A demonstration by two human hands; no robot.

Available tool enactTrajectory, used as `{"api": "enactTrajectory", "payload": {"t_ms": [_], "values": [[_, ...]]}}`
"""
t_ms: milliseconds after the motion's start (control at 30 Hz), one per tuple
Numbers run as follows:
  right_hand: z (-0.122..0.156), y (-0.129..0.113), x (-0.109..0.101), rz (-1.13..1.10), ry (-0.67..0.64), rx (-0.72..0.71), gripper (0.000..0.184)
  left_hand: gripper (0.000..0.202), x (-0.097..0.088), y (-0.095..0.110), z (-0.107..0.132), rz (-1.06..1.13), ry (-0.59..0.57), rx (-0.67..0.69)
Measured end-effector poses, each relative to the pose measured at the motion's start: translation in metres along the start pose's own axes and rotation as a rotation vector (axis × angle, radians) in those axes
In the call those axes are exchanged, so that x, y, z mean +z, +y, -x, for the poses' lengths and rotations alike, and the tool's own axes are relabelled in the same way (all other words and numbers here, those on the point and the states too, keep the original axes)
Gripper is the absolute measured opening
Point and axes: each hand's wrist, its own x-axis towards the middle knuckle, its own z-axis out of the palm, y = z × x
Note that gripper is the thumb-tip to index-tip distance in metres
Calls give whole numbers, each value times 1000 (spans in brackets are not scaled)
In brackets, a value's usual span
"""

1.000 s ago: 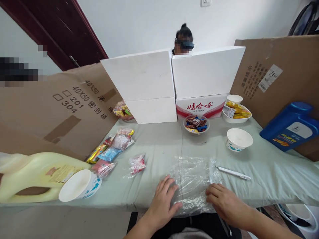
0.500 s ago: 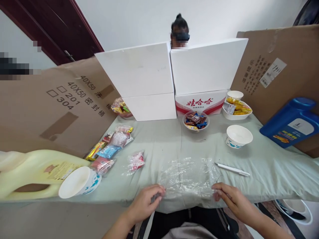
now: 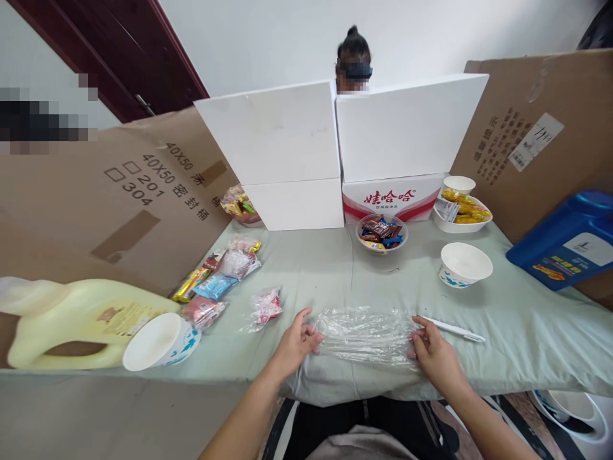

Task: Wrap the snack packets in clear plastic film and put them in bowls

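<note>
A clear plastic bag (image 3: pixel 366 335) lies crumpled and folded into a wide strip near the table's front edge. My left hand (image 3: pixel 297 342) grips its left end, the index finger raised a little. At the right end, my right hand (image 3: pixel 433 348) has its thumb and fingers closed on the bag's edge. A white pen (image 3: pixel 454 329) lies just beyond my right fingers. To the left of the bag is a small clear packet with red and white contents (image 3: pixel 267 308), touched by neither hand.
Several snack packets (image 3: pixel 215 281), a tipped paper bowl (image 3: pixel 160 342) and a yellow jug (image 3: pixel 86 322) lie left. A candy bowl (image 3: pixel 382 235) stands before white boxes (image 3: pixel 292 201). Right are a paper bowl (image 3: pixel 464 265), a tray of yellow packets (image 3: pixel 462 217) and a blue bottle (image 3: pixel 569 239). A person (image 3: pixel 353 61) is behind.
Both hands have moved away from me, carrying the bag's near edge forward. The bag now covers a shorter, narrower strip. The view has shifted slightly.
</note>
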Motion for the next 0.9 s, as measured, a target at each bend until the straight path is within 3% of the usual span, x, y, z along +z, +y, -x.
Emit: {"api": "enactTrajectory", "payload": {"t_ms": [67, 233, 433, 533, 600, 667, 800, 900], "values": [[0, 3, -1, 63, -5, 6, 46, 83, -2, -4, 3, -35, 1, -24], [2, 1, 2, 138, 2, -66, 48, 53, -1, -8, 9, -189, 75, -36], [8, 0, 1, 214, 106, -261, 42, 71, -9, 16, 19, -532, 5, -91], [11, 4, 3, 267, 92, -387, 36, 57, -15, 25, 12, -692, 137, -84], [12, 7, 7, 297, 62, -428, 34, 44, -13, 28, 0, -739, 294, -5], [13, 9, 10, 323, 49, -443, 34, 37, -6, 28, -14, -773, 371, 100], [12, 15, 14, 362, 95, -486, 35, 19, 13, 22, -34, -790, 214, 261], [9, 21, 13, 407, 159, -505, 37, 6, 15, 15, -40, -739, 156, 256]]}}
